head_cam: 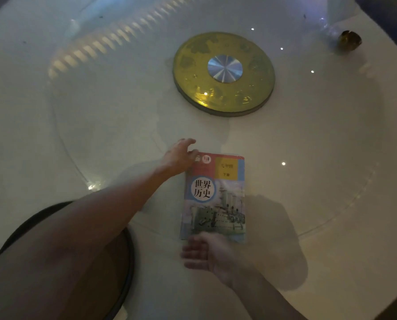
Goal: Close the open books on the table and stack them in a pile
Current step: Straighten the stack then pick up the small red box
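Note:
A closed textbook [216,197] with a colourful cover showing a warship and Chinese characters lies flat on the white round table [100,135], near its front. It may rest on other books, but I cannot tell how many lie beneath. My left hand [179,158] touches the book's far left corner with fingers curled around the edge. At the near edge, my right hand [204,252] grips the book with the thumb side up. No open book is in view.
A gold turntable disc [224,72] with a silver hub sits at the table's middle. A small golden object [349,40] stands at the far right. A dark round stool [123,250] sits below my left arm at the lower left.

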A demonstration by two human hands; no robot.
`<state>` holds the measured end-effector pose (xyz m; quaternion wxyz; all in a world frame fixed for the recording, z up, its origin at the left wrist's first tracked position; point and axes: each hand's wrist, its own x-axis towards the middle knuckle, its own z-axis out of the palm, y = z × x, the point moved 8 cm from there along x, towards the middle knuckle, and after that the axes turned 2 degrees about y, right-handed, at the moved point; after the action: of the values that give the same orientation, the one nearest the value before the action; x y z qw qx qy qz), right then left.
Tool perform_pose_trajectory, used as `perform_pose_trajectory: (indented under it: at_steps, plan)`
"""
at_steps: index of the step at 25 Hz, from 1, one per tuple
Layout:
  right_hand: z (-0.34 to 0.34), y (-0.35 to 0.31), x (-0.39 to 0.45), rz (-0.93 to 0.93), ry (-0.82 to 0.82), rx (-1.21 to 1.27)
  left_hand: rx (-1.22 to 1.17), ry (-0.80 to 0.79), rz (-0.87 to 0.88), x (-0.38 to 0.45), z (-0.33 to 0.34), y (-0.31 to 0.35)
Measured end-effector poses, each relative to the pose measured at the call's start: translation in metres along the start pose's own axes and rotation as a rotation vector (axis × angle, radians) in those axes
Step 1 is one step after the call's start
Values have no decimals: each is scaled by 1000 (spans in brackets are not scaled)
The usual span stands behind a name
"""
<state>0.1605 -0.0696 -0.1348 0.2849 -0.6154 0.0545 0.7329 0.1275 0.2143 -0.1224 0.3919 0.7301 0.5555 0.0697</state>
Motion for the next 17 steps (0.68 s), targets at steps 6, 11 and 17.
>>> perform_pose_trajectory:
  at_steps: [6, 11, 17]
  plan:
    - [72, -86, 31, -279, 66, -249, -142, 242, -251, -66, -92, -116]
    - [107, -98, 70, -341, 111, -397, -237, 275, -394, -116, -112, -178]
    - [135, -79, 94, -358, 160, -504, -441, 137, -468, -145, -83, -198]
